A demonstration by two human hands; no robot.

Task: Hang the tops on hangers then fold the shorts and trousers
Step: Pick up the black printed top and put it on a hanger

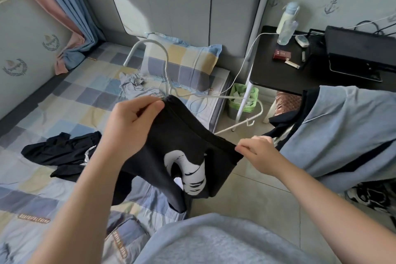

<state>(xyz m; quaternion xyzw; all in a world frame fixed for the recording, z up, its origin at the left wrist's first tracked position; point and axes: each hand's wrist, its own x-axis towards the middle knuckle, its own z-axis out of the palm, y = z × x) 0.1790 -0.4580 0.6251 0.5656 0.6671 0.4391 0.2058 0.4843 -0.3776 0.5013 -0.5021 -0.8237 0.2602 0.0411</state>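
Head view, looking down over the edge of a bed.

- Left hand (132, 122): raised over the bed, fingers curled, thumb and fingertips pinching the black top (182, 135) at its upper edge, just where the neck of the white hanger (150, 40) meets the cloth.
- Right hand (257, 152): lower and to the right, over the floor, pinching the top's edge between thumb and fingers. The cloth is pulled taut between the two hands.
- Black top: held in the air between the hands, partly over the bed's edge and partly over the tiled floor (257, 188). It has a white print on the front; the lower part hangs loose and crumpled.
- Hanger: hook stands up above the left hand, in front of the pillow (182, 64). One arm sticks out bare to the right, beyond the cloth; the other arm is hidden.
- Bed (75, 100): checked sheet in blue, grey and yellow. A crumpled black garment (62, 152) lies on it left of the left forearm. A grey-blue garment (132, 81) lies bunched near the pillow.
- Right side: a light blue garment with dark stripes (342, 130) fills the edge of the view; what it hangs from I cannot tell.
- Behind: a black side table (270, 70) with a bottle (286, 21) and small items on it, and a green bin (242, 100) on the floor beside the bed.
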